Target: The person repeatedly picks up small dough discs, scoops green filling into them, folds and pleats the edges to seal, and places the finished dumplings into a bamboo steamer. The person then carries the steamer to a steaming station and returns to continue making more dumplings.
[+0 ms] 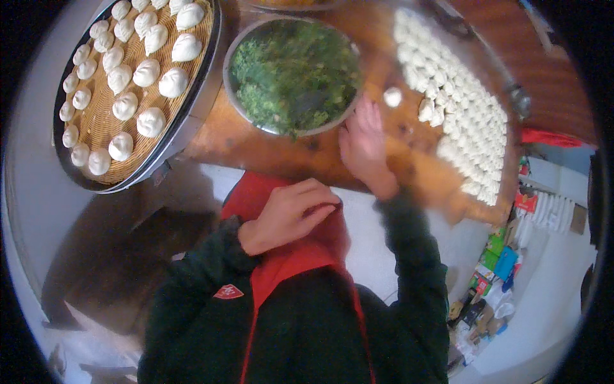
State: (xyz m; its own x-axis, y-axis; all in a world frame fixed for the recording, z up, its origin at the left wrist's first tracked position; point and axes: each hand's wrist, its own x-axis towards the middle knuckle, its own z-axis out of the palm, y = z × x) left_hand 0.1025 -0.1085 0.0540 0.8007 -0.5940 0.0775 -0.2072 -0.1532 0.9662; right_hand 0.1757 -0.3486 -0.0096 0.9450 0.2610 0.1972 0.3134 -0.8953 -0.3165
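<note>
My left hand (290, 211) hovers in front of the red apron front (292, 259), with its thumb a little apart from the loosely bent fingers and nothing visible in it. On the wooden table, my right hand (365, 141) rests beside the lower right rim of a metal bowl (230, 91). It is blurred, and what lies under its palm is hidden. Chopped green filling (292, 72) nearly fills the bowl. A single round dough piece (392, 97) lies just beyond my right fingertips. Many small white dough pieces (472, 129) cover the table's right side in close rows.
At the left stands a large round steamer tray (98, 120) with a woven mat, carrying several pleated buns (151, 122). Part of another container (297, 5) shows at the top edge. Boxes and bags (489, 273) lie on the right, beyond the wooden table (268, 153).
</note>
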